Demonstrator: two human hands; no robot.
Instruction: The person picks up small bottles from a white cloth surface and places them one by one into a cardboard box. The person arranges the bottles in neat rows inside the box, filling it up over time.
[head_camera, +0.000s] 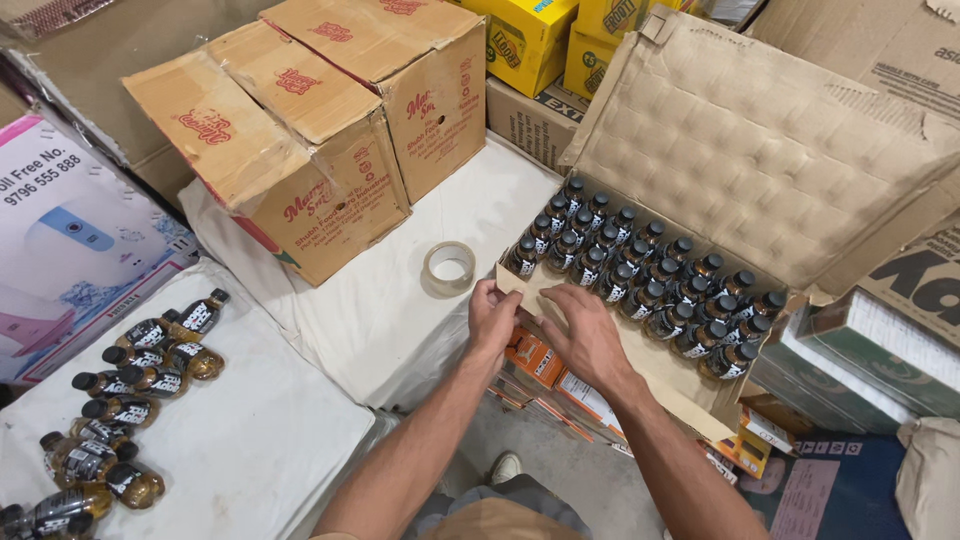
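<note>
Both hands, left hand (493, 316) and right hand (585, 335), pinch the near flap (640, 352), hiding its edge; the open carton (760, 150) holds rows of dark-capped bottles (640, 265).

1. To my left stands a low bench (250, 450) draped in white cloth; a second white-covered surface (400, 320) runs on toward the far side.
2. Two worn brown cartons (330, 120) with red print sit on that far cloth, side by side and touching.
3. Yellow boxes (530, 40) are stacked at the far end, on a plain brown one.
4. A white and pink printed box (70, 240) leans at the far left.
5. Grey floor (560, 460) shows near me, with a blue patterned mat (850, 490) to the right.
6. The light is even and soft.
</note>
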